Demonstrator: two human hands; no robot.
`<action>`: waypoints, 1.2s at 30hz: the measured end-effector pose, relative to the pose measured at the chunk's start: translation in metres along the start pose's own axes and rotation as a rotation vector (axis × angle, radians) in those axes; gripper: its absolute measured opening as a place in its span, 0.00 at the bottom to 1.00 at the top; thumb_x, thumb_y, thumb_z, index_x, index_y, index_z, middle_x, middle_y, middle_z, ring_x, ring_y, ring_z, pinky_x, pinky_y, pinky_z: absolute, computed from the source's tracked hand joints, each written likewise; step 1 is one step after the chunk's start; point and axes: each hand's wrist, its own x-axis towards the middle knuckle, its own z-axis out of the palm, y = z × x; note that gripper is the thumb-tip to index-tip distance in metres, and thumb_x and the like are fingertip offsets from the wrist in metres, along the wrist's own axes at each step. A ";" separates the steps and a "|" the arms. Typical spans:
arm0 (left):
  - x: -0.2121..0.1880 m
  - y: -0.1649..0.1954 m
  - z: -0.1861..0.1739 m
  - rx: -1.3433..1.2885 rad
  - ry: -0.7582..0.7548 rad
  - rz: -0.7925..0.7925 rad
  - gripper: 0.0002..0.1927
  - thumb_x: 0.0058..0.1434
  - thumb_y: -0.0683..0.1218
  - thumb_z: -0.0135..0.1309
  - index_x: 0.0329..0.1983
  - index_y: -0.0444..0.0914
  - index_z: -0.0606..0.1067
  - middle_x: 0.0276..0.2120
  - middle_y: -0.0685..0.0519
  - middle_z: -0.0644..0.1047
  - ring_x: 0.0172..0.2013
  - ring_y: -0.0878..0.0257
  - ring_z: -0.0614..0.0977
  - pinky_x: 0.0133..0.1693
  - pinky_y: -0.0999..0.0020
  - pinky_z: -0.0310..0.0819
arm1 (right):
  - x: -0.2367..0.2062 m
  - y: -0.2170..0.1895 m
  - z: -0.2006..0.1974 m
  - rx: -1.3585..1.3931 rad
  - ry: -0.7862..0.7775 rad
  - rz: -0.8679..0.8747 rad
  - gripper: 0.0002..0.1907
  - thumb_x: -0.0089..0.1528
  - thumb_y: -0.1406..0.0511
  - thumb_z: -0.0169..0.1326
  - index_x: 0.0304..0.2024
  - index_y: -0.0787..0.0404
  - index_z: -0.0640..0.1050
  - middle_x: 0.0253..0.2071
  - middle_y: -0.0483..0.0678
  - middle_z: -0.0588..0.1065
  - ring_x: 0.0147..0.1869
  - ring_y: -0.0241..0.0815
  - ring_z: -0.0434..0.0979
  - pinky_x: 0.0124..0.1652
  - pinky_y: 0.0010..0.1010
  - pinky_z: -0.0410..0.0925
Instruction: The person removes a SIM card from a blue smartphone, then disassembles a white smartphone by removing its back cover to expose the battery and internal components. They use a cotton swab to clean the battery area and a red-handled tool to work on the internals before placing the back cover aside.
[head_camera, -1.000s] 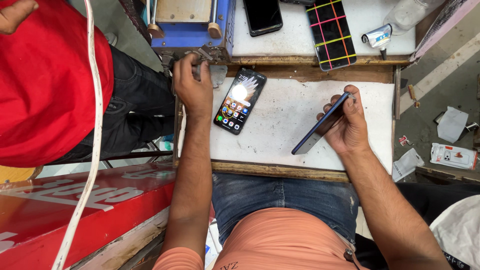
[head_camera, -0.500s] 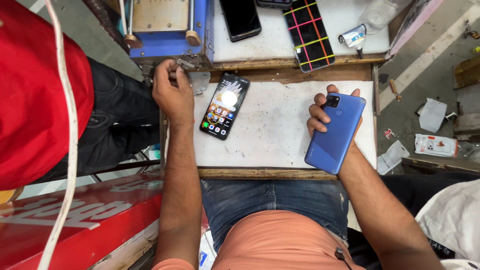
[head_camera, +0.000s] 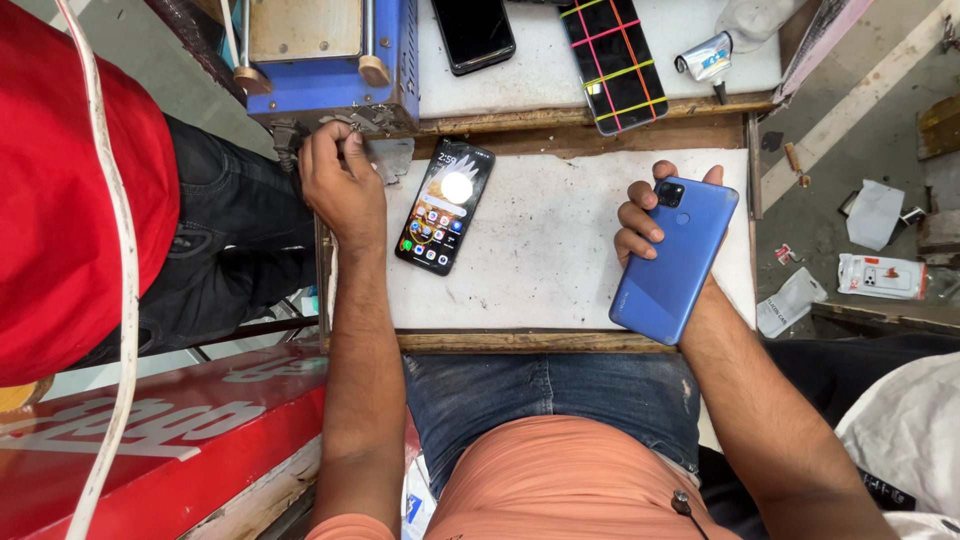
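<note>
Right now my right hand (head_camera: 650, 225) grips the blue phone (head_camera: 672, 262) back-up, long axis slanting toward me; my left hand (head_camera: 340, 185) curls on the blue machine's (head_camera: 330, 60) edge, beside the lit phone (head_camera: 445, 207).

Bright, even daylight; soft faint shadows; sharp focus throughout; white glare spot on lit phone screen (head_camera: 457, 187); wide-angle stretching at edges.

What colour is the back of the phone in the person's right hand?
Blue, a lighter band above a darker one, on the phone held in the right hand; head view.
</note>
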 end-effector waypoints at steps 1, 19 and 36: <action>-0.001 0.001 0.000 -0.018 -0.016 -0.031 0.04 0.66 0.37 0.60 0.41 0.34 0.76 0.37 0.49 0.79 0.38 0.52 0.81 0.40 0.60 0.76 | -0.001 0.000 0.000 -0.005 0.011 -0.005 0.31 0.74 0.40 0.42 0.53 0.60 0.75 0.39 0.54 0.73 0.34 0.40 0.71 0.30 0.29 0.67; 0.000 -0.003 -0.011 -0.176 -0.034 -0.093 0.11 0.63 0.37 0.62 0.49 0.34 0.79 0.42 0.49 0.81 0.40 0.62 0.85 0.39 0.72 0.82 | -0.002 0.001 -0.006 -0.067 0.069 -0.018 0.34 0.74 0.38 0.40 0.52 0.60 0.77 0.38 0.54 0.75 0.30 0.39 0.70 0.29 0.28 0.66; 0.013 0.001 -0.008 -0.939 -0.025 -0.468 0.04 0.73 0.37 0.49 0.40 0.35 0.72 0.36 0.52 0.79 0.33 0.70 0.79 0.34 0.75 0.76 | 0.003 0.008 0.003 -0.200 0.126 -0.050 0.32 0.75 0.40 0.38 0.51 0.59 0.77 0.37 0.55 0.76 0.29 0.40 0.69 0.26 0.28 0.64</action>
